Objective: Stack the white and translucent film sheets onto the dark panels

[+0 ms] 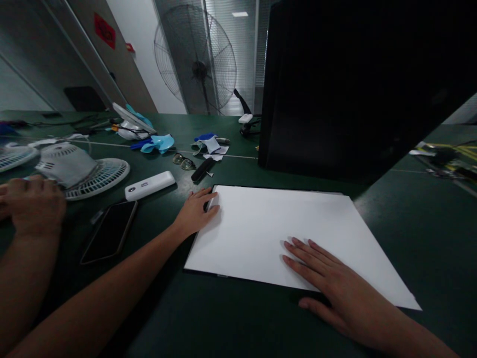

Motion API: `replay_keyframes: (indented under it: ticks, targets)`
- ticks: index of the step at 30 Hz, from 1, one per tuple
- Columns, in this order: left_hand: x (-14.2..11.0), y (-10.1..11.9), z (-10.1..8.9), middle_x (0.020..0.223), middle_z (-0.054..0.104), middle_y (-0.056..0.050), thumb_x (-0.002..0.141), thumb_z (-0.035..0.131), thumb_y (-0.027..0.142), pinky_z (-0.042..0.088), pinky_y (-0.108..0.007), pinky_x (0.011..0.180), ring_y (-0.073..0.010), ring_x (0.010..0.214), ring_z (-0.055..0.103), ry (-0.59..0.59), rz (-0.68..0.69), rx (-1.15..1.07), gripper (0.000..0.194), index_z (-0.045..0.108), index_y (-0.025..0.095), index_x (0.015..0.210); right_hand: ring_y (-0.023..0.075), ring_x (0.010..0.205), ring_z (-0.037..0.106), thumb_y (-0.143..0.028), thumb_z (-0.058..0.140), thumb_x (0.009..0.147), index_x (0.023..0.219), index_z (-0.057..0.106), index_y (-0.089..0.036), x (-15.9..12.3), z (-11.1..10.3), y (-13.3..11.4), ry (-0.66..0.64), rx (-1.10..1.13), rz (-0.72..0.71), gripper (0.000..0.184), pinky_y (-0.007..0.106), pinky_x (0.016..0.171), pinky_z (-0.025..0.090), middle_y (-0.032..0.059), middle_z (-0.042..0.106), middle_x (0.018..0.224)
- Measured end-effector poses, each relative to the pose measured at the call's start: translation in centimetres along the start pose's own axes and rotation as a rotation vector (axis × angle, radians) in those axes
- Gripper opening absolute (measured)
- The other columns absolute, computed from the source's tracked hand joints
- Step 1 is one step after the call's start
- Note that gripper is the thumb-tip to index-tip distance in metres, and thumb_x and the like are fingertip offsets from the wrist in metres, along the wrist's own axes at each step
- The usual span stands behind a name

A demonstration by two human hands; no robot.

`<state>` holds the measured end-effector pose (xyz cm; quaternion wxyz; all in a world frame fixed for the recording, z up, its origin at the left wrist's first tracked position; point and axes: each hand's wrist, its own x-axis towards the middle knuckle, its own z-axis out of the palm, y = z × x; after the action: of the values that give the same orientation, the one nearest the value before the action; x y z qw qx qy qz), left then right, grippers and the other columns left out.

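Observation:
A large white sheet of paper (261, 223) lies flat in front of me, on a thin dark-edged panel (201, 271) that shows along its left, front and back edges. The sheet's right end reaches past the panel. My left hand (194, 213) rests at the sheet's upper left corner, thumb and fingers apart over the edge. Flat on the front part of the paper are the fingers of my right hand (335, 283), stretched out, with the thumb off the front edge. Neither hand holds anything.
Behind the paper stands a big black screen (335, 89). Left of it are a black phone (111, 231), a white power bank (150, 185), glasses (184, 161) and a white desk fan (67, 164). Another person's hand (35, 204) is at the far left. Cables (454, 151) lie right.

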<state>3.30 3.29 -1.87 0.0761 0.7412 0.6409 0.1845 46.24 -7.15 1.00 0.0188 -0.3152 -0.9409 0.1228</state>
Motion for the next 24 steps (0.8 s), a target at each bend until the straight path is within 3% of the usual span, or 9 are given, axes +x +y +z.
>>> replay_keyframes:
  ticks: [7,15,19,24]
  targets:
    - [0.08,0.05,-0.13,0.163,0.053,-0.015,0.098,0.054,0.044,0.025,-0.061,0.132,-0.0346,0.153,0.050,-0.008,0.000,0.051,0.053,0.072,0.019,0.142,0.0296,0.152,0.042,-0.040,0.046,0.114,0.171,0.030,-0.033,-0.07,0.24,0.57,0.191,-0.179,-0.111,0.060,0.061,0.120,0.048,0.0024,0.033,0.169]
    - [-0.18,0.24,-0.11,0.163,0.054,-0.016,0.102,0.051,0.048,0.029,-0.061,0.131,-0.0348,0.154,0.049,0.009,0.032,0.010,0.057,0.066,0.019,0.149,0.0332,0.150,0.045,-0.047,0.056,0.109,0.171,0.032,-0.028,-0.01,0.42,0.49,0.280,-0.256,-0.080,0.069,0.061,0.112,0.056,0.0074,0.034,0.170]
    - [-0.44,0.21,0.11,0.165,0.052,-0.014,0.102,0.053,0.050,0.027,-0.062,0.131,-0.0360,0.156,0.046,0.022,0.046,-0.002,0.056,0.065,0.024,0.150,0.0335,0.148,0.047,-0.045,0.054,0.111,0.163,0.047,-0.027,0.01,0.51,0.44,0.360,-0.311,-0.112,0.056,0.059,0.109,0.058,0.0073,0.039,0.167]
    - [-0.50,0.36,0.00,0.165,0.052,-0.015,0.107,0.044,0.055,0.029,-0.062,0.130,-0.0365,0.155,0.046,0.006,0.054,0.011,0.057,0.066,0.023,0.149,0.0274,0.142,0.054,-0.025,0.057,0.110,0.146,0.064,-0.025,-0.21,0.14,-0.05,0.467,-0.313,-0.220,0.037,0.050,0.111,0.056,0.0068,0.053,0.157]
